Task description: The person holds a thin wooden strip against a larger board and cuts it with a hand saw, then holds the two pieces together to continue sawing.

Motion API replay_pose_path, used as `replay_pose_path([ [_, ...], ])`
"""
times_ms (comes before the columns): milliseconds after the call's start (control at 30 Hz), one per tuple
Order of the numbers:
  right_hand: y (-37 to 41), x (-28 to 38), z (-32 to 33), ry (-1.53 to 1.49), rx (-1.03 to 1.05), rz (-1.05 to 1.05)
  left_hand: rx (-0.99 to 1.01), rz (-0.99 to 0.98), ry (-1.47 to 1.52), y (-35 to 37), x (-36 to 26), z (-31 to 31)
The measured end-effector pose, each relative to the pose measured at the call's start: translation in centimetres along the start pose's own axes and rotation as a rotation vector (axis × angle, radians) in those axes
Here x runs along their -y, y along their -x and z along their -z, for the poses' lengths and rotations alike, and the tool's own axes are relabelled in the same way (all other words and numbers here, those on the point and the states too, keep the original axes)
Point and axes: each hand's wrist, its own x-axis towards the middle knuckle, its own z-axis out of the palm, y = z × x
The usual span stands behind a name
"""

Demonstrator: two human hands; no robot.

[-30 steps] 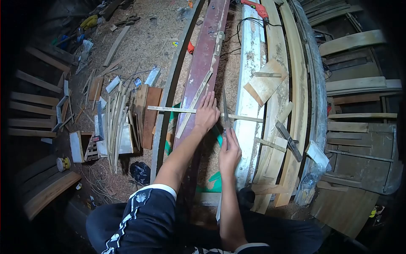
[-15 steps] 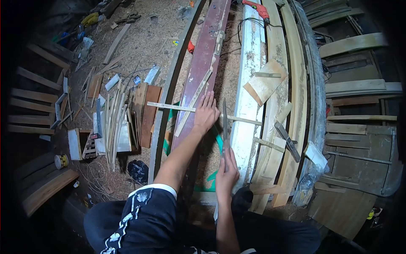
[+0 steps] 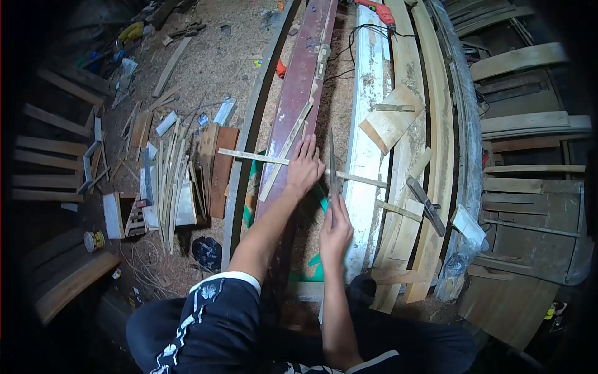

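Observation:
My left hand (image 3: 305, 165) presses a thin wooden strip (image 3: 252, 156) down on the maroon plank (image 3: 298, 81), fingers together over it. The strip lies crosswise, its right end (image 3: 364, 181) reaching over the white beam. In my closed right hand (image 3: 337, 230) is a saw, its narrow blade (image 3: 332, 156) seen nearly edge-on. The blade crosses the strip just right of my left hand; the handle is hidden in my grip. A second strip (image 3: 286, 149) lies slanted on the maroon plank, under or against the first; which one cannot be told.
A hammer-like tool (image 3: 426, 206) and a short strip (image 3: 398, 210) lie on the boards at right. A red power drill (image 3: 380, 12) with black cord rests at the top. Several thin strips (image 3: 168, 187) stand left, beside a black plastic bag (image 3: 207, 252). Shavings cover the floor.
My right hand and the saw have slid forward, away from me. My left hand and the strip stay in place. The whole view has shifted slightly.

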Motion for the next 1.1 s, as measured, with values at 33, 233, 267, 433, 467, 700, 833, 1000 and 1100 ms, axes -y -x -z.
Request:
replay_pose_path([
  [33,1.5,0.2,0.9,-0.026,0.013,-0.015,0.034,0.012,0.027,0.6,-0.4,0.1],
  [233,0.4,-0.2,0.2,-0.027,-0.026,-0.054,-0.016,0.001,-0.006,0.9,-0.6,-0.3],
  [267,-0.2,-0.3,-0.1,-0.042,-0.019,-0.033,-0.007,0.014,0.027,1.0,-0.7,-0.3],
  [433,5.8,0.7,0.8,-0.018,-0.029,-0.070,-0.020,0.025,0.028,0.8,-0.7,0.2],
  [467,5.3,0.3,0.5,0.022,-0.034,-0.076,-0.015,0.025,0.011,0.8,-0.7,0.2],
  [700,4.2,0.2,0.2,-0.048,-0.054,-0.035,0.012,0.018,0.025,0.7,-0.6,0.2],
  [833,1.5,-0.6,0.0,0.001,-0.030,-0.060,-0.025,0.008,-0.019,0.8,-0.6,-0.2],
  [1000,2.6,-0.2,0.4,-0.069,-0.028,-0.038,-0.002,0.030,0.025,0.3,-0.5,0.3],
  [1100,5.8,-0.2,0.7,0.048,-0.017,-0.097,0.009,0.024,0.010,1.1,-0.9,0.1],
])
